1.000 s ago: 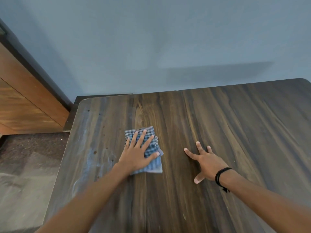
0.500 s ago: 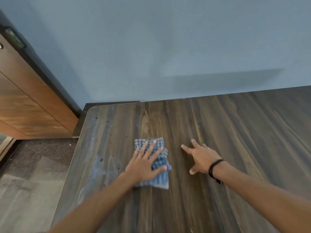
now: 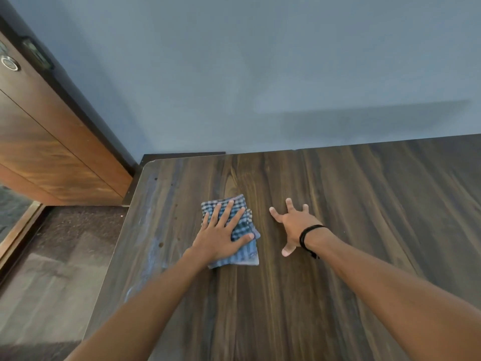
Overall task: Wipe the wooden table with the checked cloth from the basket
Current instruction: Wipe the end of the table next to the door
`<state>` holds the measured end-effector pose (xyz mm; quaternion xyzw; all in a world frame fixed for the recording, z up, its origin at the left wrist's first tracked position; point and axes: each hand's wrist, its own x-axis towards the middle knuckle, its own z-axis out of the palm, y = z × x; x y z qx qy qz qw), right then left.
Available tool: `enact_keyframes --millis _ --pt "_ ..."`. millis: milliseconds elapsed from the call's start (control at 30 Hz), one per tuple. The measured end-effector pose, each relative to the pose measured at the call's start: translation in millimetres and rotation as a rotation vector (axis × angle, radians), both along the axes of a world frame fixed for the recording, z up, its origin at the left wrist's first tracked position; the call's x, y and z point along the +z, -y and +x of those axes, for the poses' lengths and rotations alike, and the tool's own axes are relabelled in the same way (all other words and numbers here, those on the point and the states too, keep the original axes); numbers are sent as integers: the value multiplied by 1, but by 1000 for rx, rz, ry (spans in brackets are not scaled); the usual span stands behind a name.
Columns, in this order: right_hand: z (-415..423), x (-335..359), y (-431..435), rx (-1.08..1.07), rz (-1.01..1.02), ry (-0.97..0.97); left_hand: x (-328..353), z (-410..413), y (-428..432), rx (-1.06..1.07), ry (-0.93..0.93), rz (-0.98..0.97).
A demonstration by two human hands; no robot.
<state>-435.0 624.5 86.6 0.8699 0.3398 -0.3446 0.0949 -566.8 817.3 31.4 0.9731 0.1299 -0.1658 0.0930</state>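
Observation:
A folded blue-and-white checked cloth lies flat on the dark wooden table, near its left half. My left hand presses down on the cloth with fingers spread and straight. To the right of it, my right hand rests on the bare wood on its spread fingertips, apart from the cloth. A black band circles my right wrist. No basket is in view.
The table's left edge drops to a dark floor. A blue wall runs along the table's far edge. A brown wooden door with a dark frame stands at the left.
The view has tilted up and shifted, so the table sits lower in frame. Both hands and the cloth have moved slightly toward the wall; my right hand has come closer to the cloth.

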Motion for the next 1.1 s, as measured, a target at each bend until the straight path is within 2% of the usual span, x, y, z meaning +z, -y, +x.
enact_keyframes --millis 133,367,567,700,800,900,1100 --pt "2 -7 5 -29 20 5 -1 39 -14 130 -56 -8" --pt "1 -12 9 -31 73 15 -4 -8 4 -157 18 31" --pt "-1 -6 8 -36 38 -2 3 75 -47 71 -46 14" --pt "-3 -8 11 -43 77 -3 -5 37 -9 -148 -9 32" --pt "-3 -8 9 -51 83 -7 -9 12 -3 -221 27 55" --pt "0 -8 9 -46 67 -13 -4 53 -28 -194 29 52" --pt "6 -11 10 -55 67 -67 3 163 -84 25 -29 -18"
